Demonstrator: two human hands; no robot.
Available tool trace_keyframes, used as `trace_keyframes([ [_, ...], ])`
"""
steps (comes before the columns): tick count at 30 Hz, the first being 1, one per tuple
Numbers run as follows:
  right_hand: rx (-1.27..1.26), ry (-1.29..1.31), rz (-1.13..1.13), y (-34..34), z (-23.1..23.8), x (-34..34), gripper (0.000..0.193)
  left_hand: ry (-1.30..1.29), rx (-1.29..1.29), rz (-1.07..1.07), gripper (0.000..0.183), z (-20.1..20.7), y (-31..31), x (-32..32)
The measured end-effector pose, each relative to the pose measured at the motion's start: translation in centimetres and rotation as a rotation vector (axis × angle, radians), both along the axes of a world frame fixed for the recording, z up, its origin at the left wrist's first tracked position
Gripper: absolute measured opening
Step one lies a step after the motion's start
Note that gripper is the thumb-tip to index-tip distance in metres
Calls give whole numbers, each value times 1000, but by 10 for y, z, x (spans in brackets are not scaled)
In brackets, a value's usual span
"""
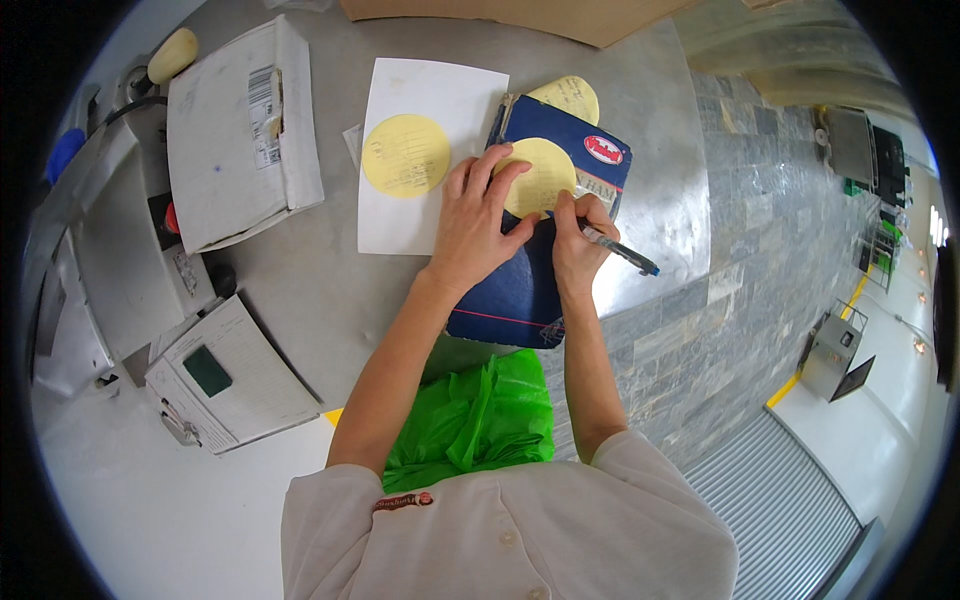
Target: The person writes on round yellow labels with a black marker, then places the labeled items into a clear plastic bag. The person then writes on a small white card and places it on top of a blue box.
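A round yellow paper disc (541, 178) with handwriting lies on a dark blue cardboard box (510, 290). My left hand (478, 220) rests its spread fingertips on the disc's left edge, pressing it to the box. In my right hand (582, 245) a pen (630, 256) is pinched, its tip at the disc's lower edge. Left of the box, a second yellow disc (406, 156), also written on, lies on a white sheet of paper (390, 230). Another yellow disc (570, 98) shows behind the box's top edge, partly hidden.
The metal table (340, 290) carries a white carton (230, 130) at the left. Nearer stands a clipboard (270, 385) with papers and a dark green pad (207, 371). A brown cardboard piece (500, 10) spans the far edge. Green plastic (480, 420) hangs below my arms.
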State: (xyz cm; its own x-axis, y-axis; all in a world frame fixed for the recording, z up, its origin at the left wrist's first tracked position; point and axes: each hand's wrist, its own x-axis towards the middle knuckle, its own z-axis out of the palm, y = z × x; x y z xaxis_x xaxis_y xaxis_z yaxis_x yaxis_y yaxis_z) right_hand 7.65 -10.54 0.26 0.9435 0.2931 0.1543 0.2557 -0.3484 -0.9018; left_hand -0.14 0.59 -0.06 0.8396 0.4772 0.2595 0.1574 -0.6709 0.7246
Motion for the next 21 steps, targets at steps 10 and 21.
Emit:
trace_keyframes([
  [10,-28,-8,-2,1,0,0,27,7,-12,-3,54,0,1,0],
  [21,-30,-26,2,1,0,-1,27,26,-20,2,53,1,1,0],
])
